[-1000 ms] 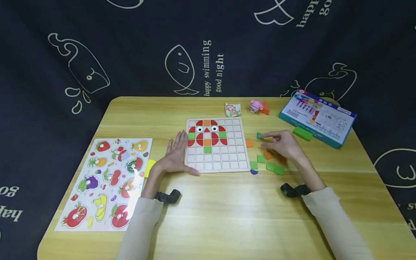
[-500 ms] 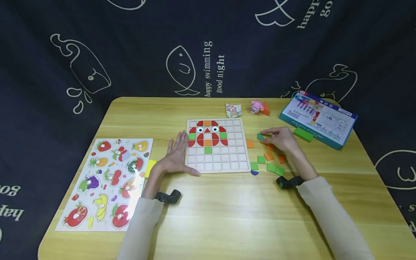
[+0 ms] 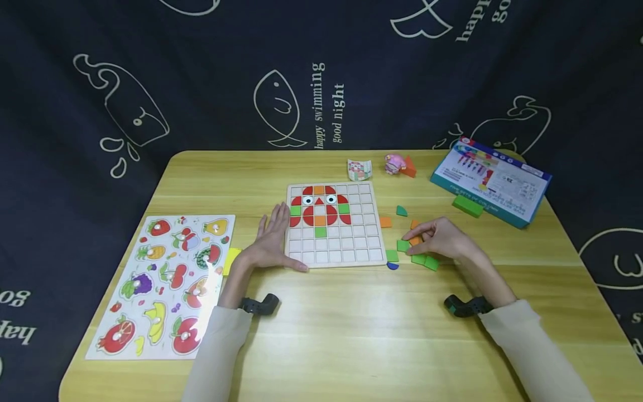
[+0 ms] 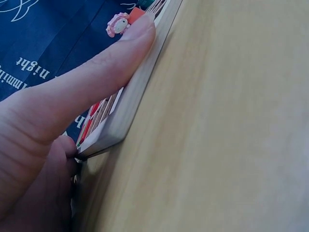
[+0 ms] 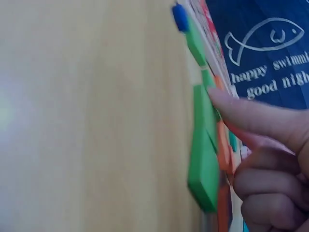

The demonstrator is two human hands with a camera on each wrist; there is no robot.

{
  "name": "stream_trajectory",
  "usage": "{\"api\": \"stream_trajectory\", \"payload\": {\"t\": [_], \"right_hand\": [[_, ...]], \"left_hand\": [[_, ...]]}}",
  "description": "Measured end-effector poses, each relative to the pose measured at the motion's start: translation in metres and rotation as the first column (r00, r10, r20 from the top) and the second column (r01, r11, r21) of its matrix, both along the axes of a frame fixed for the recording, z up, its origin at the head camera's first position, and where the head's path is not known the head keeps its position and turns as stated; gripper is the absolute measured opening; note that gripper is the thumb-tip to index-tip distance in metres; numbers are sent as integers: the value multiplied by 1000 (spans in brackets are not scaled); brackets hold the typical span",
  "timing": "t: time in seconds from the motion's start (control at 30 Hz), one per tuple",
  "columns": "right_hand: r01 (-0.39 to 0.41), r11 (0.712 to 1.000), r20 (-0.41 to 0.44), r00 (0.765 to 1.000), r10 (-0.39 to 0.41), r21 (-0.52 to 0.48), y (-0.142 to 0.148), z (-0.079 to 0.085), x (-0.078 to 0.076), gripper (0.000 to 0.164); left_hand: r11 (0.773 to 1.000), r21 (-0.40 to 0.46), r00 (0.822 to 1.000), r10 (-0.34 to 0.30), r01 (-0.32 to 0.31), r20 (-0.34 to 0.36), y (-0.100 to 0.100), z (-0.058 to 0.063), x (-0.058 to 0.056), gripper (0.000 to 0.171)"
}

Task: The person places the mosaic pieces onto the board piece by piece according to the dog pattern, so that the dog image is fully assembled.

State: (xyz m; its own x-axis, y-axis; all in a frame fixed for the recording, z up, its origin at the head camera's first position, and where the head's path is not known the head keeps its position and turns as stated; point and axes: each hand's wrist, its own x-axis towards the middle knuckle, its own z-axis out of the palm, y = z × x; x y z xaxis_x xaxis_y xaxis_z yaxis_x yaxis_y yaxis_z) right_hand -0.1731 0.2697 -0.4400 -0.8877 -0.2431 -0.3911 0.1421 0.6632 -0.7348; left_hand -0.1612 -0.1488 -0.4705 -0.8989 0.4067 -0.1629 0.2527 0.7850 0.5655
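My left hand [image 3: 271, 243] lies with fingers spread along the left edge of the white grid board [image 3: 359, 243], thumb on its front corner. In the left wrist view the thumb [image 4: 106, 63] presses along the board's rim. Red, green and orange tiles and two eye pieces form a face on the board. Right of it, my right hand [image 3: 444, 240] pinches a green square tile [image 3: 403, 245] between thumb and index finger, down among loose tiles. The right wrist view shows the thumb [image 5: 241, 111] at a green tile, other fingers curled.
Around the right hand lie green tiles [image 3: 431, 263], an orange tile [image 3: 385, 222], a teal quarter-circle [image 3: 401, 211] and a blue half-circle [image 3: 392, 266]. A fruit puzzle board [image 3: 166, 290] is at left. A pattern card [image 3: 359, 170], pink figurine [image 3: 394, 163] and box [image 3: 492, 181] stand behind.
My right hand let go of the teal quarter-circle, leaving it on the table, and moved toward me to the green square tile. My left hand has stayed on the board.
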Motion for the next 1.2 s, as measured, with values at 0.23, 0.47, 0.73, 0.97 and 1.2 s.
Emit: {"api": "stream_trajectory", "payload": {"t": [0.23,0.47,0.73,0.97,1.2], "right_hand": [[1,993,-153,988,17,115,-16,1,-3,27],[26,977,-220,975,22,213,-28,8,-3,27],[-174,985,-233,958,168,-5,-114,8,7,23],[-204,979,-288,937,196,4,-167,0,12,19],[-175,984,-317,935,158,-25,-171,-4,7,19]], "left_hand": [[1000,-7,1000,-5,5,-2,0,0,-1,152],[1000,-5,1000,8,-8,-3,-2,1,-1,152],[1000,-2,1000,8,-8,1,0,1,1,152],[1000,-6,1000,-4,4,-5,1,0,0,153],[1000,1,1000,14,-14,3,-1,0,0,153]]}}
